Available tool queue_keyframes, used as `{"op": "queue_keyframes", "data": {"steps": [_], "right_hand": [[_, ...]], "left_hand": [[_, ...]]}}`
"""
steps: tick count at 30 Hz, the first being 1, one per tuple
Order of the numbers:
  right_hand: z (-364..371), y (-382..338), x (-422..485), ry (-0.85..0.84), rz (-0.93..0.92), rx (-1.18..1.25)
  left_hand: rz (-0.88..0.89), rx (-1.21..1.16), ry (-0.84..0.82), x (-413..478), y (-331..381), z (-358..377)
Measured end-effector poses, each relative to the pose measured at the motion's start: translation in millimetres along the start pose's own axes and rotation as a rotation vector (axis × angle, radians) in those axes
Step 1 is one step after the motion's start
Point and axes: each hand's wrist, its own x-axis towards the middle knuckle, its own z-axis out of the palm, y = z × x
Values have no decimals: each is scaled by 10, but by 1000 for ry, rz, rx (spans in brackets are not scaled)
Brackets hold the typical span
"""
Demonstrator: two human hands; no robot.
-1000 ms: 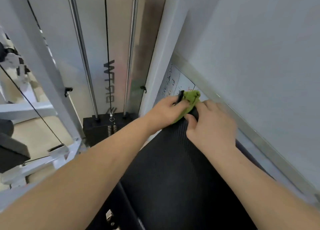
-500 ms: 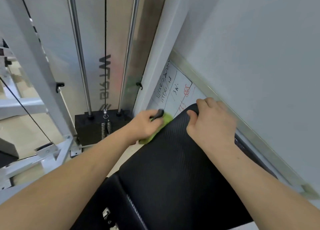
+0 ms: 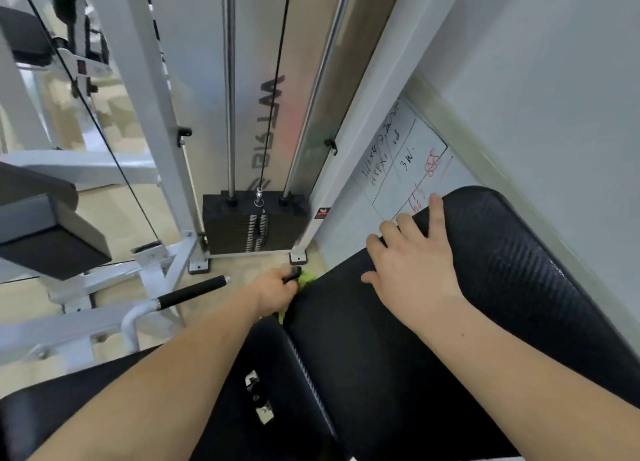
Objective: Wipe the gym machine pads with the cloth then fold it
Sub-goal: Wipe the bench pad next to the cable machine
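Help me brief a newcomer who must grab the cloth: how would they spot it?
Start at the big black ribbed back pad filling the lower right. Follow its left edge to the left hand pressed there; the cloth is bunched in that grip. It is the only bright lime-green thing among black pads and white frame.

Most of the green cloth (image 3: pixel 306 277) is hidden behind the left hand (image 3: pixel 273 292) and the edge of the black pad (image 3: pixel 485 287), so its shape and folds cannot be told. The pad runs off the frame at right and bottom, and both forearms are cut off there too. The writing on the whiteboard (image 3: pixel 401 162) is too small to read.
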Motion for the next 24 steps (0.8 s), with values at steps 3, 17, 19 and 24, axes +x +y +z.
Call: {"op": "queue_keyframes", "data": {"steps": [3, 17, 19, 24], "right_hand": [[63, -43, -4, 43, 22, -7], [7, 14, -183, 440, 13, 403], [57, 20, -311, 423, -6, 431], [160, -115, -735, 356, -66, 587]], "left_hand": [[-3, -6, -21, 27, 23, -34], [102, -174, 69, 36, 474, 78], [-8, -67, 149, -67, 145, 152], [-156, 32, 282, -435, 264, 330]]}}
